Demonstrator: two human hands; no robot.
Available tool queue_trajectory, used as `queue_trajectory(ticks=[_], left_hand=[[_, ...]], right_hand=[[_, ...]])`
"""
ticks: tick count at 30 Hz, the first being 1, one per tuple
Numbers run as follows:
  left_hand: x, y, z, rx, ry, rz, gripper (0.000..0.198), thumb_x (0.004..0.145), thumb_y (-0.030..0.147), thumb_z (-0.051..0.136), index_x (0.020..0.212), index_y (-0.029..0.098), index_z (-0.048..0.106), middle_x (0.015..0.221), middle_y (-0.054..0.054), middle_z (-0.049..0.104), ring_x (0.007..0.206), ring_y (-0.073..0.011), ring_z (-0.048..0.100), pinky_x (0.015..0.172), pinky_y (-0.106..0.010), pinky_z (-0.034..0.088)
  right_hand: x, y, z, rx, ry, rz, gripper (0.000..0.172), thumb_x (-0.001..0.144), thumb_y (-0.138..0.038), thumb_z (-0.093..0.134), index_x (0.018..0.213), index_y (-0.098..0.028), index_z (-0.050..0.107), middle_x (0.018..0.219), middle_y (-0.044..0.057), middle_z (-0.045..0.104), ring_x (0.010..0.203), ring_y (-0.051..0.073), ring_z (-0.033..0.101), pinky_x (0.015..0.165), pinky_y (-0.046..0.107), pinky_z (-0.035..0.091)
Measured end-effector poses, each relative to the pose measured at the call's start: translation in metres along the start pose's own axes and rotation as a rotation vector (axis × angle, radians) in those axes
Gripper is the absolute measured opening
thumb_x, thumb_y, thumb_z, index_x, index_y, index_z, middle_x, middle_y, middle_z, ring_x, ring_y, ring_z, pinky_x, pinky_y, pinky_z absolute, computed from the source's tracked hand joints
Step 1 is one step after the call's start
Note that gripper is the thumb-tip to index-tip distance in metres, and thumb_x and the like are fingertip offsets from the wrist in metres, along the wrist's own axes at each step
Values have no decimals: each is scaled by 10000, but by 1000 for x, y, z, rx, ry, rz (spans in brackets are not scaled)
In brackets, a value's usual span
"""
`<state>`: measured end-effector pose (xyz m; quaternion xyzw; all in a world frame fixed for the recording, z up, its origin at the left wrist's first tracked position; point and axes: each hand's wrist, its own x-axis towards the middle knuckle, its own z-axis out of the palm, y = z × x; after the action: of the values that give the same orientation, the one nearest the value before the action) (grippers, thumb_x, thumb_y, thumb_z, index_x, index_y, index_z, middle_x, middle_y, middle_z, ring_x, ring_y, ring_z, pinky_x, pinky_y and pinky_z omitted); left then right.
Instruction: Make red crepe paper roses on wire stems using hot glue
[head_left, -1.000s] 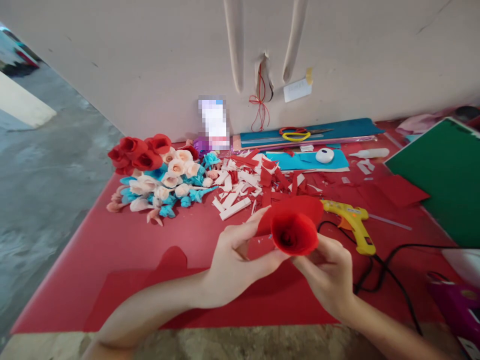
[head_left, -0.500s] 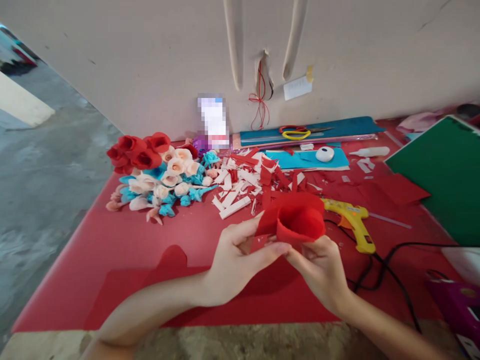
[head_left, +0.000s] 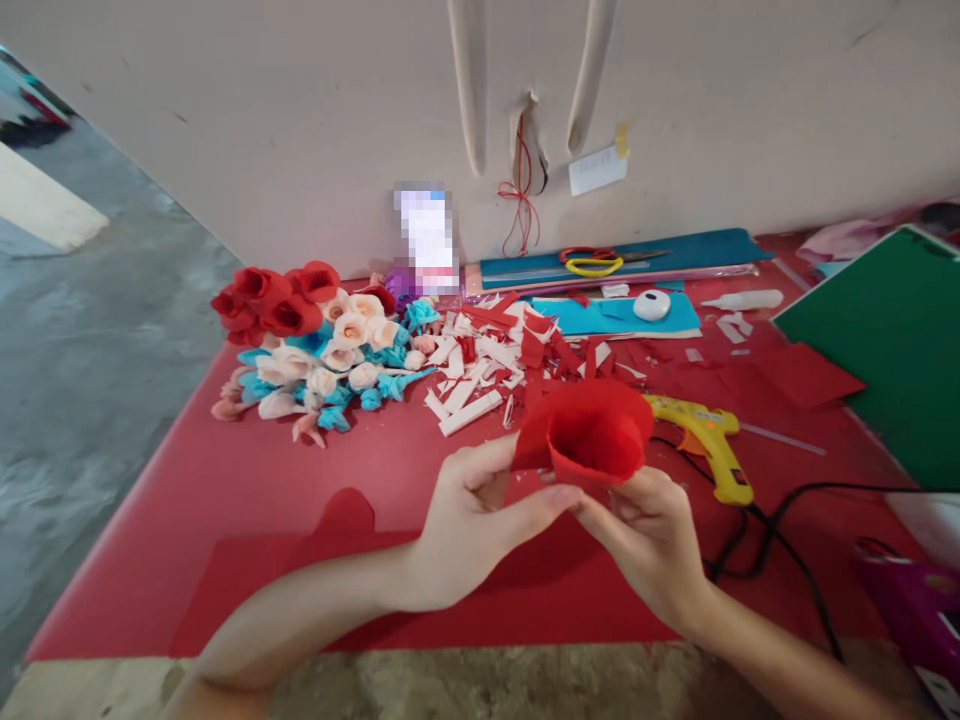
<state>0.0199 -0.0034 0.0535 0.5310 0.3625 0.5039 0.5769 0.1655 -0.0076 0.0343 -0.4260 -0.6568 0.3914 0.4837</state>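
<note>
Between my two hands is a red paper flower (head_left: 592, 440), rolled into an open cup with a wider petal at its back and left. My left hand (head_left: 480, 520) pinches it low on the left side, thumb across the front. On the right, my right hand (head_left: 645, 530) grips its base, and the two thumb tips meet below the cup. The fingers behind the paper are partly hidden. Beyond the flower lies a pile of red and white paper scraps (head_left: 487, 360). A yellow glue gun (head_left: 709, 440) rests just right of my right hand.
Finished red paper flowers (head_left: 277, 300) and pale and blue ones (head_left: 345, 360) are heaped at left. Scissors (head_left: 596, 262), a white earbud case (head_left: 652, 304) and a leaning phone (head_left: 427, 240) are at the back. A green board (head_left: 885, 350) and black cord (head_left: 806, 570) occupy the right.
The red paper flower has tipped and shifted very slightly left, its cup opening a little more toward me. Both hands keep their grip in nearly the same place.
</note>
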Motion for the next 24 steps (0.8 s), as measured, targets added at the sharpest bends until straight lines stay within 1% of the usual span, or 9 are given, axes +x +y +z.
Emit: queue_trajectory(ticks=[2,4,8,11,14,17,20,24], left_hand=[[0,-1,0,-17,10,-2,216,722,127,638,906,232,680,884,4,706,870,-176,646,785,-286,547],[0,-2,0,-54,23,-13,197,728,120,632,879,235,683,878,12,707,849,-161,650,788,-273,545],[3,0,-4,-167,0,-59,168,752,131,611,868,233,677,896,7,703,865,-162,647,797,-273,538],[5,1,-6,-194,-28,-87,168,753,137,613,881,230,670,908,5,699,866,-153,643,789,-252,531],[6,1,-6,-210,-37,-121,168,761,145,607,891,233,667,912,9,697,874,-143,636,799,-244,519],[7,0,-4,-222,-15,-154,146,758,174,612,890,212,661,927,-9,691,873,-161,631,785,-273,519],[8,-2,-1,-239,-30,-188,152,765,191,605,910,200,648,930,-21,686,850,-160,628,754,-267,514],[8,-5,0,-254,-39,-188,157,778,175,591,921,216,640,920,-1,678,860,-131,611,768,-227,491]], right_hand=[[1,1,1,15,-9,14,38,719,-157,621,722,-192,635,601,-38,606,519,85,543,517,177,440],[1,2,1,44,-28,37,23,718,-184,632,739,-194,633,625,-28,615,550,96,563,547,185,460],[3,5,0,117,-38,93,218,704,-235,661,908,-213,589,827,6,648,726,132,614,653,211,505],[5,2,-4,209,-34,97,341,700,-207,667,1013,-250,539,954,2,625,849,130,605,713,198,504],[6,-3,-9,241,-52,99,312,719,-184,648,1011,-253,561,971,0,624,864,125,599,770,205,492],[6,-6,-11,195,-59,114,249,745,-187,621,986,-245,599,967,6,636,847,132,606,773,218,495],[5,-7,-11,205,-62,132,294,750,-179,617,1031,-263,600,1014,2,634,891,139,609,803,221,490],[4,-5,-10,228,-56,172,340,744,-169,623,1067,-270,593,1028,1,636,910,147,612,821,236,494]])
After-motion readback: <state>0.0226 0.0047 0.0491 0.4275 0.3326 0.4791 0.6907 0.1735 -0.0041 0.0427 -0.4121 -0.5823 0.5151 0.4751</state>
